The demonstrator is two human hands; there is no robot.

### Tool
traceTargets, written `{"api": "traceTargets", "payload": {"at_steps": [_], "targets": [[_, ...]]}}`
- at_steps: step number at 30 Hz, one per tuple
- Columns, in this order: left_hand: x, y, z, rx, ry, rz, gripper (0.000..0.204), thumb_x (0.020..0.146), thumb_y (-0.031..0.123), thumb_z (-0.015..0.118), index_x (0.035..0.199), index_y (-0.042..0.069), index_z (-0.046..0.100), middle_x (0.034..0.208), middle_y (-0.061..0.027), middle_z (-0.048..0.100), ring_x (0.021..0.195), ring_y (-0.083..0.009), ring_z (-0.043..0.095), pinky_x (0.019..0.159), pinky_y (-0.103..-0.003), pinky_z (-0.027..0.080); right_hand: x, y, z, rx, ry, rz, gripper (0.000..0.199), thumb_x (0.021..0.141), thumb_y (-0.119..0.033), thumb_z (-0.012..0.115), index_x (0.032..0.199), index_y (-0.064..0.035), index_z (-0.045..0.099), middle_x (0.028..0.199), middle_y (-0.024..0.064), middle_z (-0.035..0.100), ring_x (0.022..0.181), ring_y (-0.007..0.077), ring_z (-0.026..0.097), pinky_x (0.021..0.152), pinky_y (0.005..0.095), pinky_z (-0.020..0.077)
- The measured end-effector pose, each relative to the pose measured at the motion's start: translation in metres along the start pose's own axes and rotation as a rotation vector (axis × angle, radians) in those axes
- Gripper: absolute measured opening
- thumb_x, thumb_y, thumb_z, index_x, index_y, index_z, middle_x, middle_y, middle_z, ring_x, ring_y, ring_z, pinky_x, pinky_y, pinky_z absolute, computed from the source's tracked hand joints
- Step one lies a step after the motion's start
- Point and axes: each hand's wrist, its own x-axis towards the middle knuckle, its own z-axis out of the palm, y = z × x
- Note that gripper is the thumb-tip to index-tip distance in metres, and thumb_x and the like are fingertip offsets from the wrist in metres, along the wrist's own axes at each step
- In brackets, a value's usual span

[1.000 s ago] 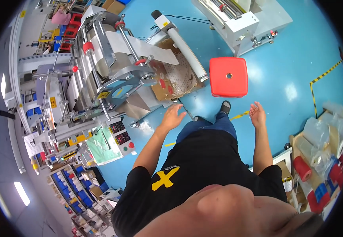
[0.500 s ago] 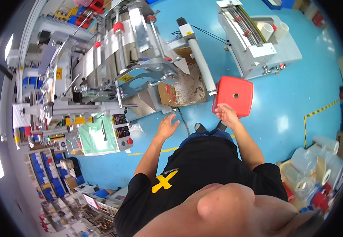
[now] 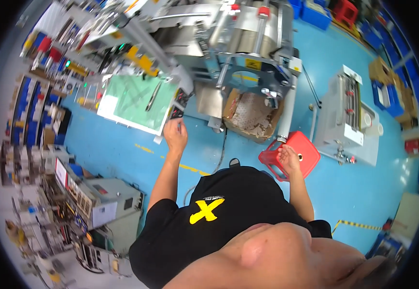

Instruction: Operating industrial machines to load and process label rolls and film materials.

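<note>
My left hand (image 3: 175, 135) is raised at the near edge of a machine's control panel (image 3: 176, 107), its fingers loosely bent and apart with nothing seen in them. I cannot tell whether it touches the panel. Beside the panel lies a green mat (image 3: 135, 98) under clear film, with a dark pen-like tool (image 3: 153, 96) on it. My right hand (image 3: 289, 159) is held over the left part of a red plastic stool (image 3: 308, 156). Its fingers are half curled and apart, and it holds nothing visible.
A large roller machine (image 3: 253, 65) stands ahead, with a cardboard box (image 3: 253, 132) of scraps below it. At the right is a smaller grey roller machine (image 3: 344, 125). A cable (image 3: 223, 154) runs along the blue floor. Shelves with blue bins (image 3: 24, 101) line the left.
My view and body have turned left, so the machines appear further right. My left hand has come from beside the machine to the control panel's edge. My right hand stays by the red stool.
</note>
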Motion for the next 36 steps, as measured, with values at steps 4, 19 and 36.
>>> {"api": "traceTargets", "payload": {"at_steps": [4, 19, 36], "targets": [[0.003, -0.031, -0.025, 0.138, 0.209, -0.093, 0.034, 0.079, 0.009, 0.069, 0.112, 0.004, 0.062, 0.117, -0.0157, 0.06, 0.113, -0.0342, 0.055, 0.098, -0.047, 0.039, 0.0, 0.0, 0.01, -0.023, -0.006, -0.012, 0.016, 0.097, -0.021, 0.055, 0.107, -0.0101, 0.061, 0.088, 0.0057, 0.068, 0.075, 0.0159, 0.064, 0.067, 0.0307, 0.0538], [-0.01, -0.048, -0.06, 0.088, 0.05, -0.158, 0.051, 0.076, 0.017, 0.073, 0.123, 0.004, 0.056, 0.133, -0.0188, 0.05, 0.128, -0.0369, 0.045, 0.106, -0.054, 0.032, 0.007, 0.045, 0.248, -0.56, -0.408, 0.049, 0.019, 0.098, -0.02, 0.057, 0.112, -0.0065, 0.057, 0.092, 0.0079, 0.067, 0.075, 0.0143, 0.062, 0.067, 0.0267, 0.0502], [0.035, -0.425, -0.243, -0.229, 0.191, -0.399, 0.018, 0.083, 0.013, 0.068, 0.099, 0.005, 0.064, 0.102, -0.0141, 0.064, 0.099, -0.0341, 0.06, 0.087, -0.04, 0.047, 0.002, 0.214, 0.609, -0.927, -0.511, -0.415, 0.016, 0.095, -0.011, 0.059, 0.107, -0.0012, 0.06, 0.092, 0.0068, 0.066, 0.082, 0.0136, 0.061, 0.08, 0.0284, 0.0499]]}}
